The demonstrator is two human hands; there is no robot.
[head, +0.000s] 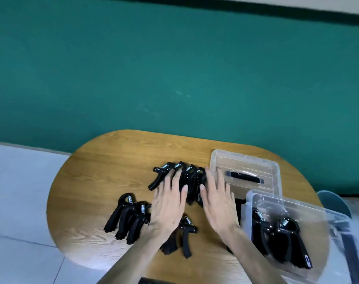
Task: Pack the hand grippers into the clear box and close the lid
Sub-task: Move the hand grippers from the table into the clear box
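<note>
Several black hand grippers with steel springs lie in a row (182, 175) at the middle of the wooden table (105, 167). My left hand (167, 203) and my right hand (217, 201) hover over this row with straight fingers, one at each side of it, holding nothing. Another cluster of grippers (127, 218) lies to the left, and one gripper (186, 234) lies near my left wrist. The clear box (283, 228) stands at the right with several grippers inside. Its clear lid (246, 171) with a black handle lies flat behind the box.
The oval table has a teal wall behind it and a pale tiled floor to the left. A teal chair back (334, 201) shows past the table's right edge. The box overhangs that right edge.
</note>
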